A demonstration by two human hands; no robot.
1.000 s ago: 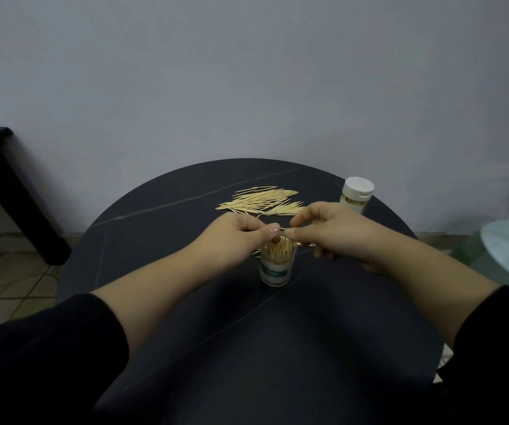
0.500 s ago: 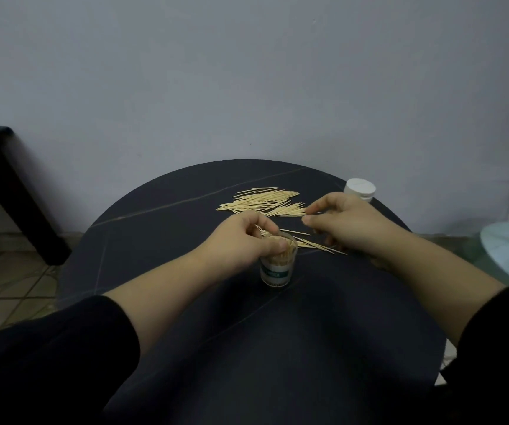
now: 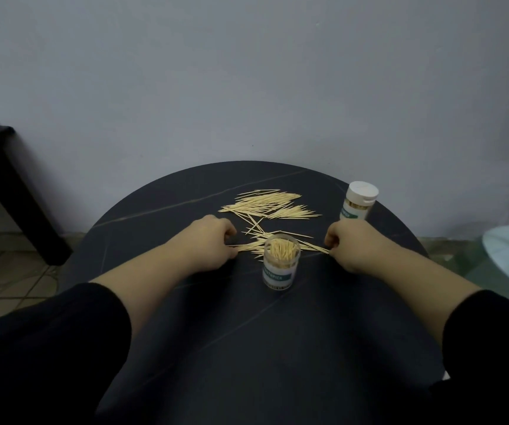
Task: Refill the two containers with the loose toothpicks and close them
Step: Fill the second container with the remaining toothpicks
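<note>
Toothpicks [image 3: 248, 246] in a small bunch lie between your left hand [image 3: 213, 245] and right hand [image 3: 351, 248]. Your curled fingers meet its ends, actual pinch can't tell. Open container [image 3: 281, 271] stands full just in front; bigger pile [image 3: 265, 205] and capped container [image 3: 359, 200] sit farther back on tabletop [image 3: 247, 348].

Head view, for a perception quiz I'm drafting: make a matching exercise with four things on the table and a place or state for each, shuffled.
Things
1. open container
2. capped container
3. far toothpick pile
4. near toothpicks

Places or states
A. white lid on, near the right edge of the table
B. spread loose, untouched, toward the far edge
C. held at their ends by the left hand and right hand
D. lidless, packed with upright toothpicks, between the hands

Pairs: 1-D, 2-A, 3-B, 4-C.
</note>
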